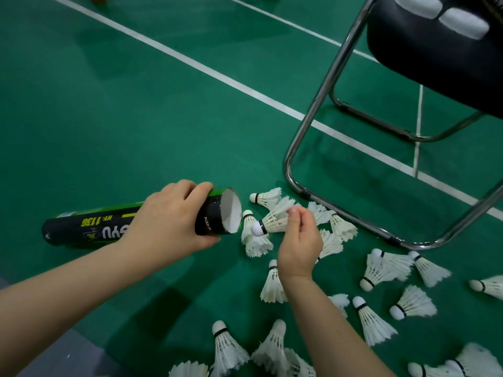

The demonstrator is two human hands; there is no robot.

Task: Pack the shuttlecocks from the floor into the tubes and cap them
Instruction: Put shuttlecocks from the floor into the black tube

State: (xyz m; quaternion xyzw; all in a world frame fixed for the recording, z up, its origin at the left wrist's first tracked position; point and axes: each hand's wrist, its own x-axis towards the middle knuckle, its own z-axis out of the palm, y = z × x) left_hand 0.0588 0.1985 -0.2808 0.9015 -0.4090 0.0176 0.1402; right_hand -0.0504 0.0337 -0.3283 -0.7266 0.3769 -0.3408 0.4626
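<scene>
Loose shuttlecocks (227, 346) are being packed: 1 shuttlecock (269, 224) is being pinched by the right hand (299, 246), cork toward the tube (89, 227) being gripped steady by the left hand (168, 219).

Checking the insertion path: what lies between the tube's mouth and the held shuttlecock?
Head view: open gap between tube and held shuttlecock; a loose shuttlecock lies on the floor beneath.

Count: 1 tube (109, 227), 1 chair (326, 85), 2 white pieces (462, 23) on the chair seat, roughly 20 shuttlecocks (374, 322). Overlaps and frame edges stop an exact tally.
</scene>
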